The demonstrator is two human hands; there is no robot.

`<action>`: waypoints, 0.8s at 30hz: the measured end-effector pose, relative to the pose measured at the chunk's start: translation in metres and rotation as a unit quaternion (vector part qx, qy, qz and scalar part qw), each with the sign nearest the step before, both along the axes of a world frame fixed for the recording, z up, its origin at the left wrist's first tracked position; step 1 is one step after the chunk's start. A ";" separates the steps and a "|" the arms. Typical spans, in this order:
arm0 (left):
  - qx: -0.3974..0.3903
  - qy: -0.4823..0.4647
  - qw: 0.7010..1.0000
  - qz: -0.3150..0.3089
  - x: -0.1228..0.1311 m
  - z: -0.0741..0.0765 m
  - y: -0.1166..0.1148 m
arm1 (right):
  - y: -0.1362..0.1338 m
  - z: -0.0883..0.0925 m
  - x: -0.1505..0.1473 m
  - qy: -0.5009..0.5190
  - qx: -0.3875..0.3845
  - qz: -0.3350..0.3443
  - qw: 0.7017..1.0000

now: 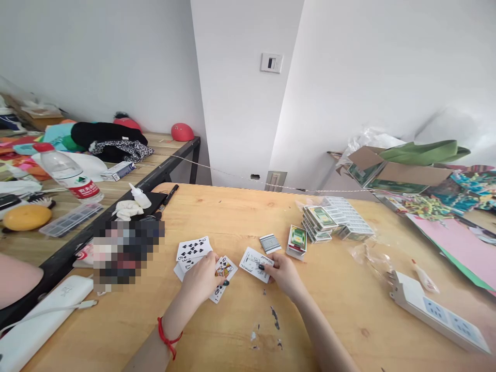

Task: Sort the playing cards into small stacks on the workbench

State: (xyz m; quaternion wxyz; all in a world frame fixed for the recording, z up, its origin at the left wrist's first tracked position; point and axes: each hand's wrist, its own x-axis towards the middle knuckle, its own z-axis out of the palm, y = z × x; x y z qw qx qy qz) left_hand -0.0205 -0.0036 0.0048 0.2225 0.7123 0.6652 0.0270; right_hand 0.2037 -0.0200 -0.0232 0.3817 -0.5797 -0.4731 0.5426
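My left hand (pixel 202 281), with a red string on its wrist, rests closed on a small spread of face-up playing cards (pixel 194 249) on the wooden table (pixel 240 330); a face card (pixel 225 268) shows under its fingertips. My right hand (pixel 282 273) pinches the edge of a white card (pixel 251 262) lying flat on the table. A single face-down card (pixel 270 243) with a green back lies just beyond it. A card box (pixel 297 240) stands beside that, and stacks of card boxes (pixel 318 222) sit further right.
A white power strip (pixel 437 312) lies at the right, a white power bank (pixel 42 320) with cable at the left. A water bottle (pixel 67 178), a plastic case (pixel 72 219) and clothes sit on the left bench. A cardboard box (pixel 391 173) and coloured paper are at the far right.
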 end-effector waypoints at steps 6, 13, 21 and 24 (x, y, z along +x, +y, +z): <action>0.012 -0.022 1.000 -0.017 -0.002 -0.005 0.000 | -0.001 -0.005 -0.010 0.078 -0.010 -0.012 0.997; -0.013 -0.041 0.998 -0.053 0.000 0.005 0.008 | 0.001 -0.011 -0.009 0.133 -0.012 0.020 0.991; -0.001 0.006 0.996 -0.089 0.008 0.015 0.021 | 0.002 -0.016 -0.008 0.146 -0.014 0.019 0.989; 0.018 0.012 0.996 -0.086 0.009 0.017 0.020 | 0.002 -0.014 -0.008 0.160 -0.019 0.015 0.987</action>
